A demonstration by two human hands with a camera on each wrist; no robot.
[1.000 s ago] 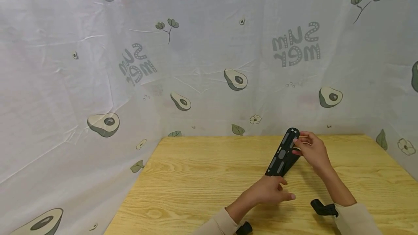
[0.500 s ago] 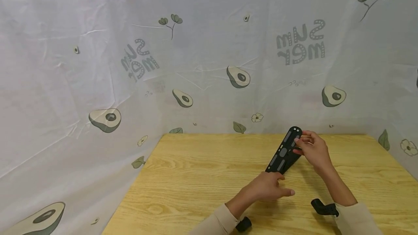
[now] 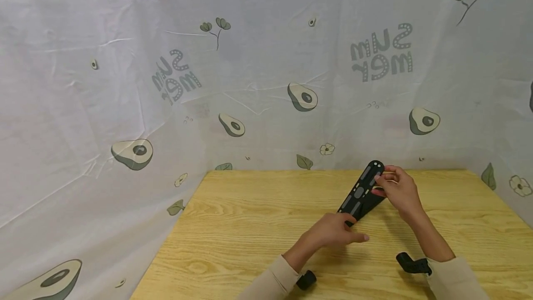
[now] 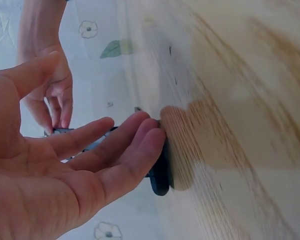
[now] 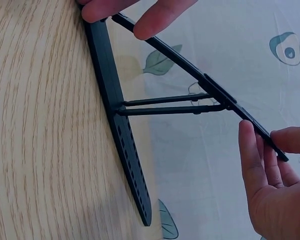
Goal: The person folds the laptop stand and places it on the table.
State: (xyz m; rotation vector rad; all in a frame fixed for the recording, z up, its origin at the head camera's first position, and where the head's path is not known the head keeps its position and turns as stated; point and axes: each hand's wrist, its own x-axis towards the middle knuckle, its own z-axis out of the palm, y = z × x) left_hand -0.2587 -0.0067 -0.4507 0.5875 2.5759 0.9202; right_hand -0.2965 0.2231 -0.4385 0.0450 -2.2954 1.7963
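Observation:
A black folding laptop stand (image 3: 359, 192) is unfolded at the right of the wooden table in the head view. Its slotted base bar (image 5: 132, 155) lies along the tabletop. Two thin struts (image 5: 170, 111) prop the padded upper plate (image 5: 177, 57) at a slant. My right hand (image 3: 401, 193) pinches the raised far end of that plate between thumb and fingers. At the near, hinged end is my left hand (image 3: 331, 230), its thumb held away and its fingers loosely extended against the stand. In the left wrist view these fingers (image 4: 135, 142) partly hide the stand.
A wood-grain table (image 3: 233, 226) extends to the left of the stand. Behind it hangs a pale curtain (image 3: 258, 68) printed with avocados and leaves. Black wrist devices (image 3: 412, 264) sit at both beige cuffs.
My left hand has shifted slightly left and farther from me, and the stand's near end has swung a little left. The right hand keeps its pinch at nearly the same place.

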